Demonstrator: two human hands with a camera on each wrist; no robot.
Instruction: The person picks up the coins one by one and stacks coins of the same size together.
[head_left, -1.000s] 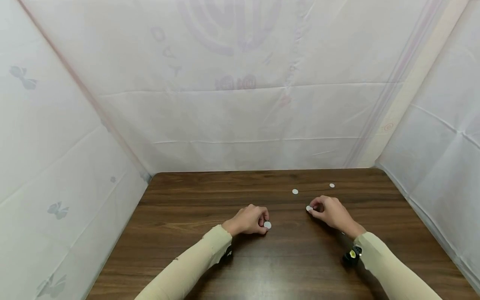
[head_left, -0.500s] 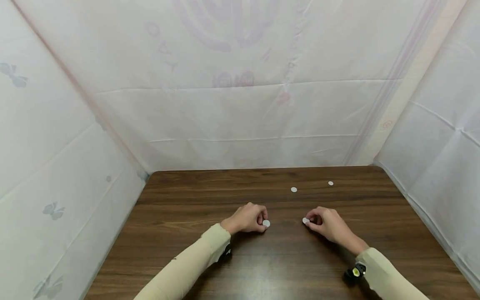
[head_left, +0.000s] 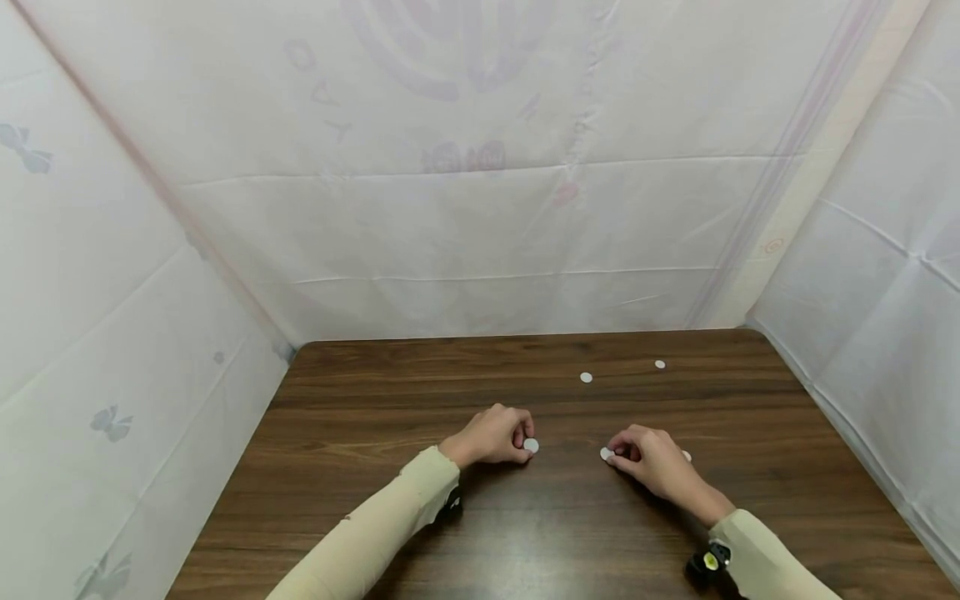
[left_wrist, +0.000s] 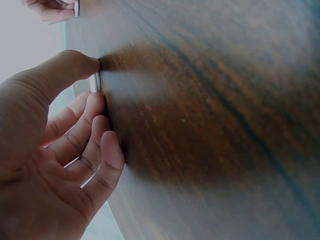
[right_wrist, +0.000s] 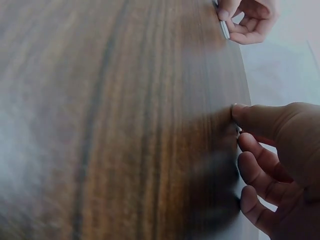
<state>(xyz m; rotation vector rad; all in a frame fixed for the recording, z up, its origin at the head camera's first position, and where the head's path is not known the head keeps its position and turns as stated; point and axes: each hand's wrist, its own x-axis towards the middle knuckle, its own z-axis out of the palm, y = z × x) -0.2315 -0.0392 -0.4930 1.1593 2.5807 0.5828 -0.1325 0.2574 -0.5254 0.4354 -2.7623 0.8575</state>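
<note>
In the head view a small flat white disc (head_left: 531, 446) lies at the tabletop between the thumb and index finger of my left hand (head_left: 491, 437), which pinches it by its edges. The left wrist view shows that disc (left_wrist: 97, 82) edge-on, low over the wood, with the other fingers loosely bent beside it. To the right, my right hand (head_left: 660, 463) pinches a second white disc (head_left: 607, 454) at its fingertips, close to the table. The right wrist view hides most of this disc behind the thumb and fingers. A gap of bare wood separates the two hands.
Two more white discs, one nearer the middle (head_left: 586, 377) and one further right (head_left: 660, 364), lie toward the back of the brown wooden table (head_left: 360, 392). Another disc (head_left: 687, 456) peeks out behind my right hand. White printed sheeting (head_left: 465, 233) walls in the table.
My right hand has slid its disc toward me and slightly left, nearer the left hand. A disc behind the right hand now shows more. The left hand has stayed in place.
</note>
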